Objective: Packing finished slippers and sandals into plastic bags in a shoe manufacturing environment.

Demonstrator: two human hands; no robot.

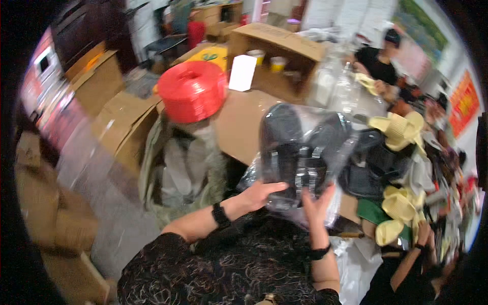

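A clear plastic bag [300,152] holding dark footwear is held up between 2 hands. The left hand [262,193] is pressed against the bag's lower left side, fingers extended and only partly curled; a black wristband is worn on that wrist. The right hand [317,203] is set against the bag's lower right underside, palm open and fingers spread upward on the plastic (a dark band is seen at this wrist too). The bag is thus supported from below, just above both hands; whether the dark contents are 1 item or 2 cannot be told through the blur.

Beyond the left hand, a red spool of twine [192,91] rests on a cardboard surface [239,122]. To the right of the right hand, a heap of yellow and dark sandals [399,203] is spread out. Past the bag, a large open cardboard box [277,53] stands. At far right, another person's hand [422,235] is noted near the heap.
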